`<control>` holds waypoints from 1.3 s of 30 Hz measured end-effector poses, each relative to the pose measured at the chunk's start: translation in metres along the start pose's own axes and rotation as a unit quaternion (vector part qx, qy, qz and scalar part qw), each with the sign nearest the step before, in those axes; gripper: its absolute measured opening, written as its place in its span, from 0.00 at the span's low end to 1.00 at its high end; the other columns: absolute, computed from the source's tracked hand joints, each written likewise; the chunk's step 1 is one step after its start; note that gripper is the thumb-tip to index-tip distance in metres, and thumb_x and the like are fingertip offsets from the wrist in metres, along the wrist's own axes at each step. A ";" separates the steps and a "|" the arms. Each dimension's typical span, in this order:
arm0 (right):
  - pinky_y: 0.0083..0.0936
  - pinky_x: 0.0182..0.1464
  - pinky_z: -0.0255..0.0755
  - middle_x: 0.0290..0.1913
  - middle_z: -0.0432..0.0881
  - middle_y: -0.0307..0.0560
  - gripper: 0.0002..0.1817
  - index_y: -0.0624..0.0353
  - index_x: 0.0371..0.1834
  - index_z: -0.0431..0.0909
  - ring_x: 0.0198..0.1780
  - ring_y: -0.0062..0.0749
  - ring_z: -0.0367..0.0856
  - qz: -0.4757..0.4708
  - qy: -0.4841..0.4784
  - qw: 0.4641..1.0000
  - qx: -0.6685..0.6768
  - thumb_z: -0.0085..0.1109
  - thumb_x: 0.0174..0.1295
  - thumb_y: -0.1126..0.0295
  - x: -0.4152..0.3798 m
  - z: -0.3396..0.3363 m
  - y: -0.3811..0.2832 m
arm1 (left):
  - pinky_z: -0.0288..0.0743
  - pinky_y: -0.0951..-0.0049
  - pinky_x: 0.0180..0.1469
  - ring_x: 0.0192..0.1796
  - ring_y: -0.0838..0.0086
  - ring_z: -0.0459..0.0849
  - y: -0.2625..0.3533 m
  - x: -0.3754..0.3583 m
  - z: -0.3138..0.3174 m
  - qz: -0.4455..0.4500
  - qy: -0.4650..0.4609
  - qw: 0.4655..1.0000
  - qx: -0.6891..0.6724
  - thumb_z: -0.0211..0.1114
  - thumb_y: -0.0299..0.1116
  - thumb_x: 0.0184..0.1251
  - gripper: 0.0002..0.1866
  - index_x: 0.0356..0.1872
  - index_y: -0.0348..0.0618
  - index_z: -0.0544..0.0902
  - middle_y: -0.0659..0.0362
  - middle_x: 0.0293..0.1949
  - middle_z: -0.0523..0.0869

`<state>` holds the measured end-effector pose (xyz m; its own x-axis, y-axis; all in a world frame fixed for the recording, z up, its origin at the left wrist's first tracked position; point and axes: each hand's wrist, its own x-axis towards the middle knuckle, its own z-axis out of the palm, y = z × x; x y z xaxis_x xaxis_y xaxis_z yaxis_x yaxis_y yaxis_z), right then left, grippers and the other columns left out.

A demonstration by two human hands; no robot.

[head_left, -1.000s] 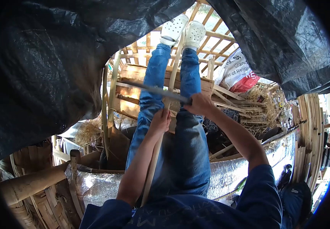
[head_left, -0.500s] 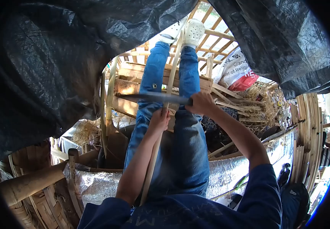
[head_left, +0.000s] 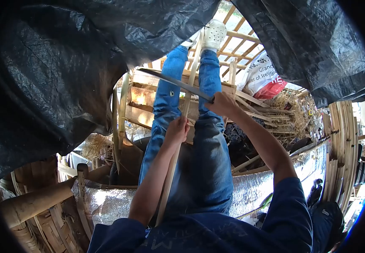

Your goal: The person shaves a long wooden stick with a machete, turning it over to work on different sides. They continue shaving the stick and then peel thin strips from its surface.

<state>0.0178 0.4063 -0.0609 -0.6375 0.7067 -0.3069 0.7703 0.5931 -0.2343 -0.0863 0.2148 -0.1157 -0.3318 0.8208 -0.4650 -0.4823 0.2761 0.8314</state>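
A long pale bamboo strip runs lengthwise between the legs in blue jeans, from the waist up to the white shoes. My left hand is closed around it near the knees. In my right hand, closed, is the handle of a long dark blade. The blade slants up to the left and crosses the strip above my left hand. Its tip is over the wooden boards at the left. Most of the handle is hidden in my fist.
Black plastic sheeting hangs at the upper left, and more at the upper right. Wooden boards lie beyond the knees. Upright bamboo strips stand at the right, and a thick bamboo pole at the lower left.
My right hand has moved a little up the picture with the blade, whose tip has swung upward from nearly level. My left hand has barely moved on the strip.
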 end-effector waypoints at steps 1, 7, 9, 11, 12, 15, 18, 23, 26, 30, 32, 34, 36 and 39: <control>0.41 0.42 0.78 0.31 0.83 0.62 0.24 0.64 0.30 0.84 0.36 0.51 0.84 -0.004 0.001 1.000 -0.002 0.65 0.49 0.49 0.000 -0.004 0.000 | 0.54 0.81 0.14 0.13 0.84 0.63 0.001 -0.004 -0.002 0.003 0.003 1.000 -0.002 0.47 0.47 0.74 0.18 0.34 0.42 0.74 0.65 0.18 0.71; 0.40 0.38 0.78 0.25 0.83 0.58 0.23 0.64 0.30 0.84 0.31 0.49 0.84 -0.005 -0.065 0.998 0.019 0.64 0.50 0.50 -0.033 -0.025 0.006 | 0.59 0.83 0.20 0.17 0.86 0.63 0.014 -0.092 -0.009 -0.133 -0.051 0.989 -0.040 0.46 0.45 0.76 0.17 0.37 0.41 0.73 0.60 0.26 0.73; 0.38 0.34 0.76 0.22 0.82 0.55 0.21 0.64 0.27 0.84 0.26 0.45 0.83 0.007 -0.082 0.993 0.081 0.65 0.50 0.53 -0.052 -0.026 0.000 | 0.62 0.81 0.22 0.17 0.83 0.66 0.018 -0.104 -0.013 -0.126 -0.041 0.991 -0.028 0.47 0.41 0.76 0.14 0.38 0.40 0.72 0.57 0.27 0.76; 0.35 0.30 0.74 0.19 0.80 0.52 0.16 0.62 0.25 0.83 0.22 0.42 0.82 -0.037 -0.049 0.992 0.112 0.66 0.48 0.57 -0.071 -0.009 -0.002 | 0.67 0.74 0.23 0.19 0.76 0.73 0.007 -0.105 -0.016 -0.032 0.003 0.995 0.097 0.47 0.38 0.75 0.13 0.39 0.38 0.72 0.56 0.23 0.77; 0.35 0.30 0.74 0.19 0.80 0.52 0.16 0.62 0.25 0.83 0.22 0.42 0.82 -0.036 -0.050 0.992 0.110 0.66 0.48 0.57 -0.079 -0.003 0.002 | 0.72 0.68 0.24 0.20 0.68 0.80 0.004 -0.104 -0.014 0.058 0.046 0.972 0.222 0.47 0.36 0.74 0.12 0.40 0.37 0.72 0.54 0.18 0.78; 0.40 0.38 0.77 0.25 0.83 0.52 0.20 0.57 0.28 0.82 0.30 0.46 0.84 -0.111 -0.107 0.988 0.028 0.63 0.48 0.50 -0.102 -0.011 -0.011 | 0.69 0.73 0.24 0.21 0.72 0.79 0.015 -0.110 -0.001 0.070 0.080 0.950 0.293 0.47 0.31 0.74 0.08 0.39 0.37 0.71 0.54 0.25 0.78; 0.41 0.38 0.77 0.25 0.83 0.53 0.19 0.55 0.28 0.82 0.30 0.47 0.83 -0.158 -0.108 0.981 -0.034 0.63 0.48 0.49 -0.116 -0.006 -0.017 | 0.70 0.71 0.26 0.24 0.69 0.81 0.007 -0.110 -0.003 0.148 0.093 0.931 0.321 0.46 0.29 0.73 0.07 0.39 0.36 0.71 0.53 0.23 0.78; 0.40 0.38 0.77 0.25 0.83 0.53 0.18 0.55 0.28 0.83 0.31 0.47 0.84 -0.148 -0.067 0.987 -0.011 0.63 0.49 0.51 -0.099 0.007 -0.015 | 0.72 0.65 0.28 0.24 0.62 0.82 0.016 -0.116 0.003 0.116 0.107 0.934 0.321 0.47 0.30 0.72 0.08 0.38 0.37 0.72 0.52 0.20 0.79; 0.39 0.37 0.78 0.25 0.83 0.54 0.18 0.57 0.27 0.84 0.30 0.48 0.84 -0.086 -0.033 0.995 0.045 0.63 0.50 0.52 -0.051 0.016 -0.004 | 0.74 0.60 0.28 0.24 0.56 0.83 0.010 -0.118 0.001 0.108 0.112 0.932 0.327 0.47 0.31 0.72 0.08 0.37 0.37 0.72 0.51 0.19 0.80; 0.38 0.35 0.78 0.25 0.83 0.56 0.19 0.60 0.26 0.85 0.28 0.50 0.84 -0.078 -0.010 0.994 0.079 0.63 0.50 0.52 -0.042 0.011 -0.009 | 0.74 0.61 0.28 0.24 0.56 0.83 0.012 -0.121 0.000 0.118 0.121 0.929 0.329 0.47 0.31 0.72 0.08 0.37 0.37 0.72 0.51 0.19 0.79; 0.39 0.35 0.78 0.25 0.82 0.57 0.19 0.60 0.26 0.85 0.28 0.51 0.83 -0.088 -0.055 0.992 0.075 0.63 0.49 0.52 -0.068 0.008 -0.020 | 0.74 0.61 0.28 0.24 0.57 0.83 0.003 -0.120 -0.001 0.126 0.126 0.928 0.327 0.47 0.31 0.72 0.08 0.37 0.38 0.72 0.52 0.19 0.80; 0.39 0.35 0.78 0.25 0.83 0.57 0.19 0.59 0.26 0.85 0.28 0.51 0.83 -0.255 -0.063 0.965 -0.027 0.64 0.48 0.52 -0.091 0.010 -0.026 | 0.74 0.62 0.27 0.24 0.57 0.83 -0.002 -0.114 -0.003 0.132 0.125 0.927 0.326 0.47 0.31 0.72 0.08 0.37 0.38 0.72 0.52 0.19 0.80; 0.39 0.35 0.78 0.25 0.83 0.56 0.19 0.59 0.26 0.85 0.28 0.50 0.83 -0.237 -0.054 0.969 -0.035 0.64 0.48 0.52 -0.080 0.011 -0.026 | 0.73 0.68 0.31 0.25 0.66 0.82 -0.007 -0.115 -0.004 0.132 0.124 0.933 0.310 0.48 0.31 0.73 0.08 0.38 0.37 0.72 0.53 0.23 0.82; 0.39 0.35 0.78 0.25 0.83 0.54 0.18 0.58 0.26 0.85 0.28 0.49 0.84 -0.151 -0.044 0.988 0.001 0.64 0.47 0.52 -0.042 0.012 -0.015 | 0.72 0.69 0.30 0.25 0.67 0.82 -0.010 -0.111 -0.012 0.070 0.096 0.943 0.312 0.48 0.33 0.73 0.09 0.39 0.37 0.71 0.54 0.22 0.80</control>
<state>0.0336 0.3630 -0.0555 -0.8345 0.4613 -0.3013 0.5451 0.7709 -0.3295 -0.0542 0.1150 -0.0760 -0.5266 0.7816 -0.3345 0.1284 0.4620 0.8775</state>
